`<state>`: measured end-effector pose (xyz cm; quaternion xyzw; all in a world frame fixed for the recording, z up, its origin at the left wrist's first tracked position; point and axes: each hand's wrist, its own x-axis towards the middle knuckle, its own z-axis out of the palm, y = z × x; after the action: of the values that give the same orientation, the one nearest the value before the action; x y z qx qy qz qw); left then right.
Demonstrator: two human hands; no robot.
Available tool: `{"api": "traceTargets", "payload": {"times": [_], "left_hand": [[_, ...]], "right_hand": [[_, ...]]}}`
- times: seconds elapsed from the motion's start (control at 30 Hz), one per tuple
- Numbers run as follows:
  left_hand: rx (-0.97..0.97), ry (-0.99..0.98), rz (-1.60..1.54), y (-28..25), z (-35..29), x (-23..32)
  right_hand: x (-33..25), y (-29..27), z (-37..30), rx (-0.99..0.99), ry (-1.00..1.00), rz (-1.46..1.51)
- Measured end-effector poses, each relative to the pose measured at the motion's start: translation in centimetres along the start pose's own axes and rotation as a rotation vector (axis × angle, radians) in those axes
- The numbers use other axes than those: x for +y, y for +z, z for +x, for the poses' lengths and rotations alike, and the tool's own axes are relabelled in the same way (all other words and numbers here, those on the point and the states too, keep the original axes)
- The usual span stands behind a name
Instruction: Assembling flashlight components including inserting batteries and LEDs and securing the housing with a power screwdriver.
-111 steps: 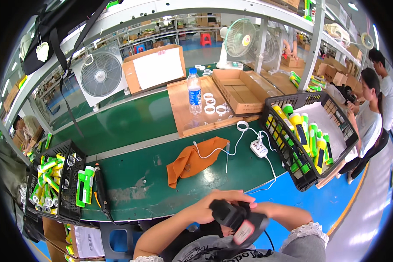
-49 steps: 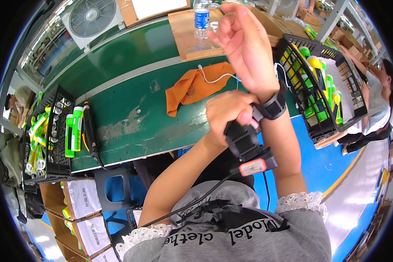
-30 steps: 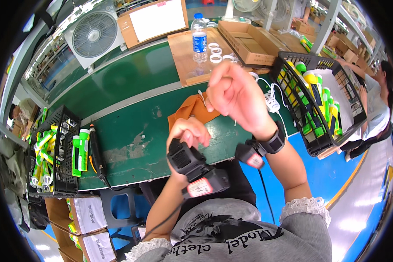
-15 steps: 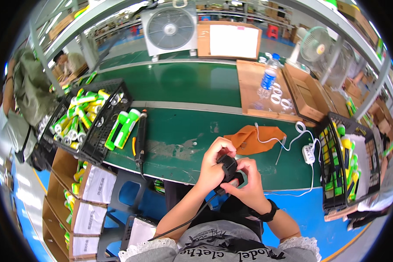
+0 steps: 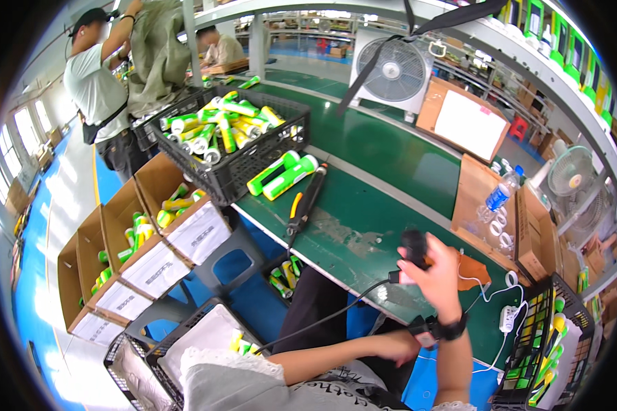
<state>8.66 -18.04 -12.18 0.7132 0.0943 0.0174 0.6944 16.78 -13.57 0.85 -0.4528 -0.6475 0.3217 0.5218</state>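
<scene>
My right hand [image 5: 437, 274] is raised above the green bench, its fingers curled around a rounded black device [image 5: 414, 248]. From beside this device a black cable [image 5: 336, 308] runs down to the lower left, across my lap. A black wristband [image 5: 452, 327] circles my right wrist, with a small dark box on it. My left hand [image 5: 399, 347] is lower, close to that wrist, with its forearm lying across my body. Its fingers are partly hidden and blurred. On the bench beyond my right hand lies a brown cloth [image 5: 473, 268].
A black crate [image 5: 233, 168] of green-and-yellow tubes stands at the left, beside two loose tubes [image 5: 284, 175] and a black electric screwdriver [image 5: 307, 202]. Cardboard bins [image 5: 144, 270] fill the lower left. At right are a water bottle [image 5: 504, 192], a power strip [image 5: 507, 318] and another crate [image 5: 562, 342].
The view has swung left. Both hands were together on the black device; now the right hand alone holds it, raised, and the left has let go and dropped beside the right wrist.
</scene>
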Motion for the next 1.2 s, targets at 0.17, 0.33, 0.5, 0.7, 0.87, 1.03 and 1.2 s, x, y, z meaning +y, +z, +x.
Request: {"api": "traceTargets", "payload": {"times": [0.17, 0.33, 0.5, 0.7, 0.87, 1.03, 1.2], "left_hand": [[-0.160, 0.744, 1.073, 4.9, -3.9, 15.0], [0.100, 0.782, 1.241, 2.5, 9.7, 27.4], [0.751, 0.637, 1.586, -8.1, 13.9, 24.4], [-0.059, -0.073, 1.005, -4.6, -17.7, 15.8], [-0.011, -0.462, 0.084, 1.8, -24.7, 1.1], [-0.220, -0.581, -0.957, 3.1, -30.3, -0.6], [-0.319, -0.080, -1.520, 1.4, -33.9, -2.8]], "right_hand": [[5.0, -0.2, 1.6, -0.348, 0.149, -0.145], [5.7, 3.6, 0.7, -0.422, 0.271, 0.203], [3.4, 2.5, -2.7, -0.209, 0.228, 0.041], [-1.0, -4.0, -13.5, 0.269, 0.164, -0.154], [1.7, -4.6, -19.3, 0.340, 0.274, -0.216], [3.8, 0.8, -14.8, -0.113, 0.290, -0.085], [6.8, 5.3, -10.0, -0.385, 0.072, -0.114]]}}
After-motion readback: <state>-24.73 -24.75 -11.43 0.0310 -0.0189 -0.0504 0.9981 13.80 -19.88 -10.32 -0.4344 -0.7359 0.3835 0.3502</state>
